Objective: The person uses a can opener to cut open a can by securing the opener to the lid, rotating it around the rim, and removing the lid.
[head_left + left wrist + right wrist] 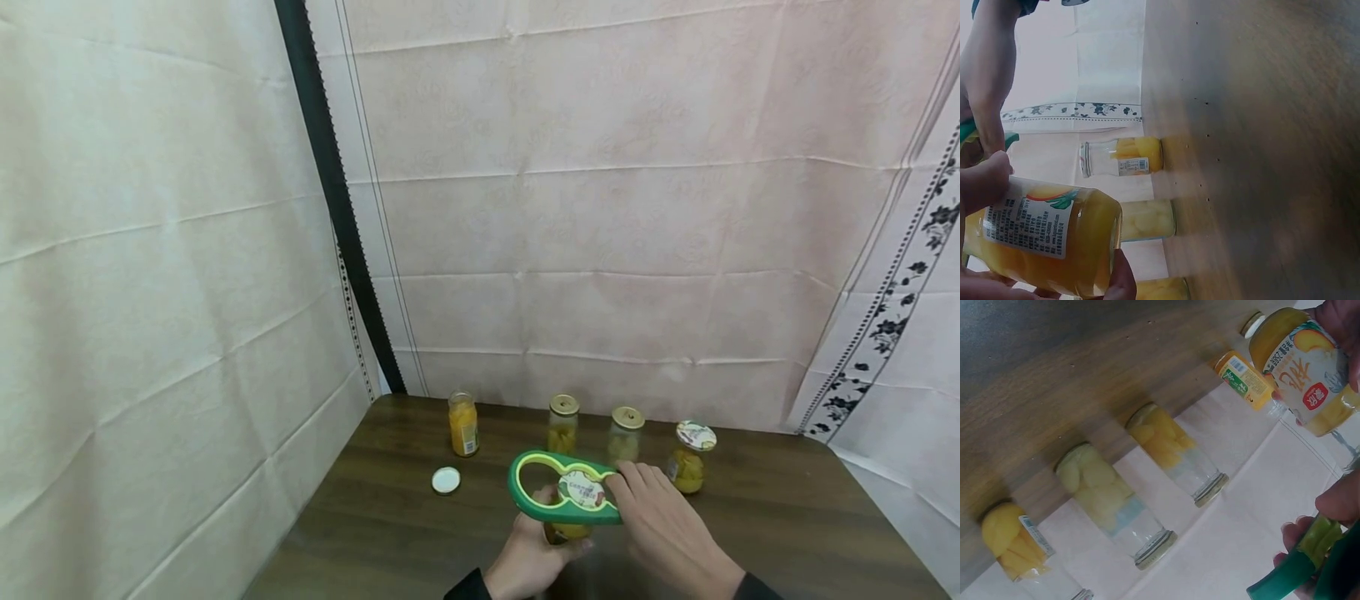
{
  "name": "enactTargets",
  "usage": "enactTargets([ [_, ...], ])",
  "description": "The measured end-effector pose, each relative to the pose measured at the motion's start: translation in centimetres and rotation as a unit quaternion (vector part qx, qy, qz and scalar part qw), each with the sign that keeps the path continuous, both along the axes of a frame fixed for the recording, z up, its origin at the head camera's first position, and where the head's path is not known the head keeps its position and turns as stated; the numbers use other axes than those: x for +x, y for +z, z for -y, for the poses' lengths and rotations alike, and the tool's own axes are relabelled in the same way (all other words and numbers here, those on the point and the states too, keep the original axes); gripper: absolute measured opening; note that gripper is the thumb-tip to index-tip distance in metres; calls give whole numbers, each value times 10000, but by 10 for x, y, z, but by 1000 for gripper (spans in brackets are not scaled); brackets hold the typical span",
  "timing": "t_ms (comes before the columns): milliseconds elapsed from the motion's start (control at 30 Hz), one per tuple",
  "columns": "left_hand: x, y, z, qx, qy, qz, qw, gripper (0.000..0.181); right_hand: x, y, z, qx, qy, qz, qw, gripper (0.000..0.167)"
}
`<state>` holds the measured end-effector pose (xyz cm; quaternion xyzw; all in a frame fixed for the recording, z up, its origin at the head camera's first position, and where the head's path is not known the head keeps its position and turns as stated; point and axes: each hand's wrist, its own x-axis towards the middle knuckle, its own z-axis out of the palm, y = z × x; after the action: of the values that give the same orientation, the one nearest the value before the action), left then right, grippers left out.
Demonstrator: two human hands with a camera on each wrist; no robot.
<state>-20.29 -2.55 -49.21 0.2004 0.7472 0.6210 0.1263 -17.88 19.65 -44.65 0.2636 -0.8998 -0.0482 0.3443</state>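
My left hand (525, 554) holds a glass jar (1094, 231) of yellow fruit round its body, just above the wooden table. A peach picture shows on the jar's label (1310, 369). My right hand (660, 521) grips one end of a green multi-ring jar opener (517, 487), its thumb and fingers round the handle in the right wrist view. In the head view, one of the opener's rings surrounds the jar's printed lid (582, 490). How tightly the ring sits on the lid I cannot tell.
Behind my hands stand a fruit jar (562, 427), a jar of pale fruit (624, 442) and a jar with a printed lid (686, 471). Farther left is an orange bottle (463, 427), with a white lid (446, 480) lying before it. Cloth curtains (600, 208) border the table.
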Motion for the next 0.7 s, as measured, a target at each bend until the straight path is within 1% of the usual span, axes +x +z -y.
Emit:
enactTargets([
  [67,0,-1,-1,-55,-10,-104,9999,60,0,0,0,-12,-25,18,10000,47],
  [133,0,-2,-1,-129,16,-193,9997,59,1,-2,1,-79,-55,137,9999,45],
  [200,0,-5,-3,-239,117,-298,9992,61,4,-3,3,-187,-141,388,9990,44],
  [267,0,-8,-6,-252,246,-316,9989,66,7,-4,6,-364,-277,824,9956,45],
  [333,0,-12,-8,-148,335,-269,9990,68,9,-5,9,-555,-439,1225,9899,49],
  [367,0,-14,-10,-86,374,-193,9991,68,10,-6,11,-642,-553,1396,9866,52],
  [433,-1,-20,-12,21,443,-16,9990,65,10,-8,14,-803,-733,1615,9809,56],
  [467,-1,-22,-13,72,449,85,9989,63,9,-10,14,-818,-780,1643,9799,56],
  [533,-1,-25,-13,121,377,230,9990,56,9,-14,15,-801,-819,1551,9812,52],
  [567,-1,-26,-13,224,307,312,9988,53,8,-15,16,-758,-836,1506,9821,50],
  [700,-1,-27,-8,571,-116,392,9975,48,8,-16,18,-617,-747,1380,9857,42],
])
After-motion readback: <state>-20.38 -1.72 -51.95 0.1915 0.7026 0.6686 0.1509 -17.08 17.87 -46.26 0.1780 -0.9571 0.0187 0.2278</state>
